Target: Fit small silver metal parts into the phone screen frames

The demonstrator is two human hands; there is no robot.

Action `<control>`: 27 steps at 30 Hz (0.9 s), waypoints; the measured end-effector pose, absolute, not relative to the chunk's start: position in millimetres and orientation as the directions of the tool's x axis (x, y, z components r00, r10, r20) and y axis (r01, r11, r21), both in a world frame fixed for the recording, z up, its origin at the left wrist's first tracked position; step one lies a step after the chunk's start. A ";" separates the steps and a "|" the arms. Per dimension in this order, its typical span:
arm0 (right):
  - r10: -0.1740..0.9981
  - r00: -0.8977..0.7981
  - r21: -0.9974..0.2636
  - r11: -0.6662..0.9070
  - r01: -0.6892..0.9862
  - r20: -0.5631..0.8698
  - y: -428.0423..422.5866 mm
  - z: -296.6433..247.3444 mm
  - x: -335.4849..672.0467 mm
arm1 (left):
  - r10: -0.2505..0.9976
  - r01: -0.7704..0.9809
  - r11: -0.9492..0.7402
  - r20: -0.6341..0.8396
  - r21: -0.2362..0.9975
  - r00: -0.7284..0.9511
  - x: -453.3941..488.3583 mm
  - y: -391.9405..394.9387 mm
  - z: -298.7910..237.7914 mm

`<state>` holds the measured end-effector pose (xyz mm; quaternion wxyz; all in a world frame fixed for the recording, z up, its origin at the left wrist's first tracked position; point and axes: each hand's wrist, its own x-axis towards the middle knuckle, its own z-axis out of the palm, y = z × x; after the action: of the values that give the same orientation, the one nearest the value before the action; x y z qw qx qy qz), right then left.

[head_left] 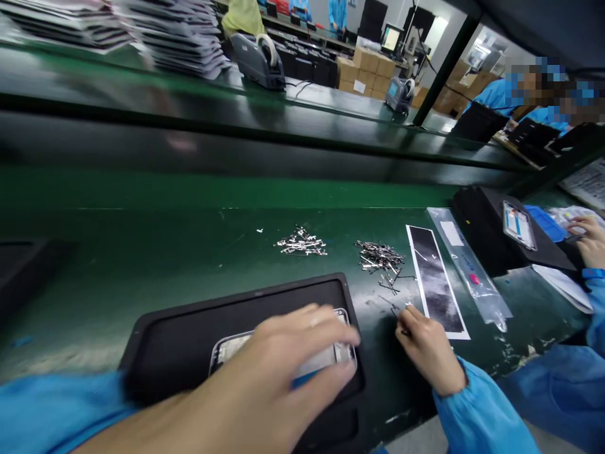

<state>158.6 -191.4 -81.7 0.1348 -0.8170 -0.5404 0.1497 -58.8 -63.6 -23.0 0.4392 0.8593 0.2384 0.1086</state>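
Observation:
My left hand, a little blurred, reaches over a phone frame with a silvery inside that lies in a black tray. Its thumb and fingers are apart, and they hide much of the frame; whether they touch it I cannot tell. To the right of the tray, my right hand is low over the green bench with its fingertips pinched together. What they hold, if anything, is hidden. Just beyond that hand lies a pile of small dark metal strips, with a few loose ones nearer the fingers.
Another pile of small silvery strips lies behind the tray. Right of my hand are a white-edged dark sheet and a clear plastic bag. A co-worker's hand is beside a black stack. Tape dispensers stand on the shelf.

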 end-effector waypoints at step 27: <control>0.795 0.533 -0.731 -0.178 0.659 0.288 -184.4 -59.5 138.2 | 0.555 0.133 -0.295 0.057 0.946 0.830 57.6 -60.6 -44.5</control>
<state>138.2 -184.4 -59.5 0.4291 -0.7632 -0.4765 0.0793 57.6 -60.6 -44.5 0.5513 0.7818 0.2198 0.1912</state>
